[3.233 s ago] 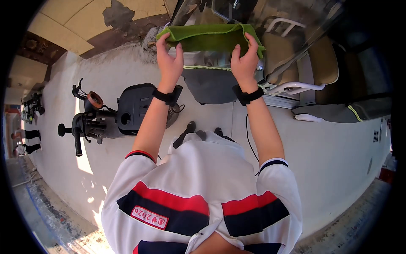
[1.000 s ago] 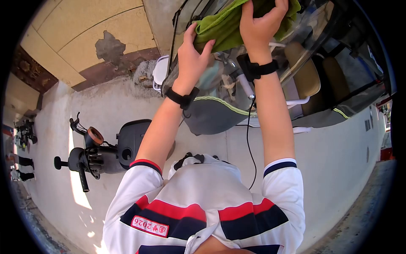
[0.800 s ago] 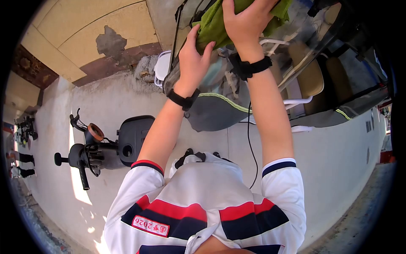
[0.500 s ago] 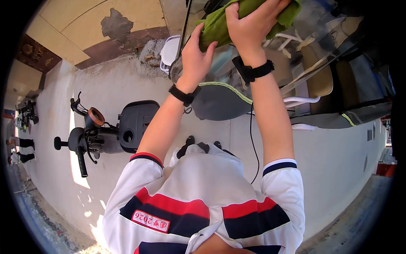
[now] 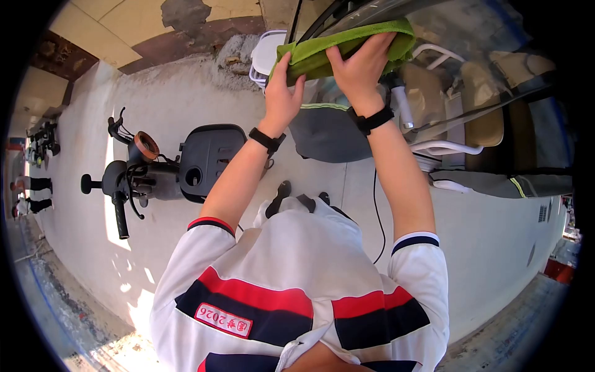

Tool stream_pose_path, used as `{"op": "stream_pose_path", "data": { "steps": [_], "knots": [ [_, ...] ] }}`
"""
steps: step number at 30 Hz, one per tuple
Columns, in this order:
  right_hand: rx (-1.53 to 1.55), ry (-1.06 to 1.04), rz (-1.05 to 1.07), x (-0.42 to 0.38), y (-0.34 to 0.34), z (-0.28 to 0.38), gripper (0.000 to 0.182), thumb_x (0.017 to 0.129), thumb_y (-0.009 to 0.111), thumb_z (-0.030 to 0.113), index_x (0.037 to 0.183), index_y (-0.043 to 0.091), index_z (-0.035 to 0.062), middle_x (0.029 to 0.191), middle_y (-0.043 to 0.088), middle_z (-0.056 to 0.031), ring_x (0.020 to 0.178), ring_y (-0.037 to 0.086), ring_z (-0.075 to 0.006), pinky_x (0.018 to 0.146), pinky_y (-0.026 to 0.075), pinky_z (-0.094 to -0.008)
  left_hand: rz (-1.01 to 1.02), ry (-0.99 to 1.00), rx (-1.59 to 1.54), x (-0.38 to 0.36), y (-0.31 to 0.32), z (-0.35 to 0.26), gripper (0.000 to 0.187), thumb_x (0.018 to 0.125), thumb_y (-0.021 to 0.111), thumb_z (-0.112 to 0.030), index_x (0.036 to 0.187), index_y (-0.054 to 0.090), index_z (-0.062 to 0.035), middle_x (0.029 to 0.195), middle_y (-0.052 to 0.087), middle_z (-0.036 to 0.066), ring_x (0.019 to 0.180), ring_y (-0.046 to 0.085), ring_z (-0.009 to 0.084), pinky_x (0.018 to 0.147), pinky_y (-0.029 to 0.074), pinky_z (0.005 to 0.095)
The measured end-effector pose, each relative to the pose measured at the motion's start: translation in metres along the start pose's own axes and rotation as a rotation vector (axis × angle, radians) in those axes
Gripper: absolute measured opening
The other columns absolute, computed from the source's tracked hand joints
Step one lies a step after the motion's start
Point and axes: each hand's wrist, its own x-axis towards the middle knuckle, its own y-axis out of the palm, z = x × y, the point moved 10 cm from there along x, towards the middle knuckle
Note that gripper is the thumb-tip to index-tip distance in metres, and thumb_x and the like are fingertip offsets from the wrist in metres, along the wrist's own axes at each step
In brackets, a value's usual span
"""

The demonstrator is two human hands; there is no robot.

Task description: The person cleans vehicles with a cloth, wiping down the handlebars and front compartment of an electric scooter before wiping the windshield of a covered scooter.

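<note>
A fuzzy green cloth (image 5: 347,46) is folded lengthwise, its long edge curving along the top of the view. My left hand (image 5: 285,96) grips its left end, fingertips on the fabric and thumb against the lower side. Toward the other end, my right hand (image 5: 364,69) has its fingers tucked into the fold, with the thumb on the near side. Behind the cloth runs the clear windshield (image 5: 427,15) of a vehicle, and the cloth overlaps it in this view. Black bands circle both wrists.
A grey apron with a reflective strip (image 5: 328,133) hangs below my hands. On the right are tan seats (image 5: 483,124) and a white rail (image 5: 449,146). A parked scooter (image 5: 211,161) stands left. A white stool (image 5: 268,53) is by the wall. A black cable (image 5: 376,211) hangs down.
The cloth and both hands sit lower in view, and the cloth looks flatter and more stretched out between them. The surroundings have shifted slightly with the camera. Both hands stay on the cloth.
</note>
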Motion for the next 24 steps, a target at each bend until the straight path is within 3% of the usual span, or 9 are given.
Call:
{"op": "stream_pose_path", "data": {
  "steps": [1,6,10,18,21,24],
  "knots": [
    [0.012,0.014,0.060,-0.007,0.007,-0.004,0.106,0.076,0.075,0.041,0.148,0.012,-0.0056,0.146,0.021,-0.0392,0.125,0.037,-0.0547,0.100,0.037,-0.0539,0.009,-0.021,-0.001,-0.005,0.000,0.007,0.058,0.086,0.068,-0.006,0.139,0.042,-0.0003,0.119,0.062,0.024,0.105,0.064,0.0340,0.086,0.052,0.0364],
    [-0.151,0.007,0.172,-0.044,0.025,-0.009,0.101,0.077,0.073,0.048,0.145,0.022,-0.0061,0.144,0.029,-0.0357,0.123,0.041,-0.0530,0.098,0.038,-0.0554,0.093,-0.235,-0.095,-0.031,0.000,0.040,0.061,0.086,0.064,-0.003,0.141,0.037,-0.0001,0.124,0.057,0.026,0.107,0.061,0.0402,0.085,0.052,0.0377],
    [-0.215,-0.012,0.218,-0.065,0.034,-0.007,0.092,0.079,0.071,0.048,0.143,0.031,-0.0054,0.143,0.037,-0.0302,0.123,0.043,-0.0486,0.099,0.038,-0.0531,0.082,-0.175,-0.064,-0.042,-0.007,0.048,0.060,0.091,0.060,-0.002,0.145,0.033,-0.0008,0.121,0.061,0.026,0.110,0.063,0.0338,0.089,0.050,0.0350],
    [-0.246,-0.038,0.387,-0.108,0.053,-0.008,0.071,0.083,0.069,0.036,0.139,0.044,0.0012,0.139,0.045,-0.0210,0.122,0.047,-0.0399,0.099,0.040,-0.0495,0.120,-0.280,-0.030,-0.057,-0.011,0.079,0.056,0.093,0.057,-0.001,0.144,0.034,-0.0012,0.124,0.060,0.027,0.116,0.062,0.0330,0.090,0.050,0.0343],
    [-0.212,-0.045,0.488,-0.124,0.058,-0.006,0.065,0.084,0.068,0.028,0.140,0.044,0.0040,0.140,0.044,-0.0199,0.123,0.046,-0.0403,0.100,0.040,-0.0495,0.029,-0.274,-0.106,-0.059,-0.014,0.089,0.053,0.089,0.059,-0.003,0.140,0.043,-0.0031,0.110,0.064,0.030,0.099,0.065,0.0435,0.079,0.053,0.0409],
    [-0.169,-0.078,0.535,-0.138,0.058,-0.004,0.060,0.085,0.065,0.020,0.140,0.045,0.0076,0.139,0.046,-0.0180,0.123,0.047,-0.0398,0.099,0.040,-0.0495,0.103,-0.363,-0.078,-0.066,-0.012,0.102,0.050,0.088,0.061,-0.002,0.136,0.046,-0.0021,0.109,0.065,0.028,0.098,0.066,0.0411,0.079,0.053,0.0397]
  ]
}}
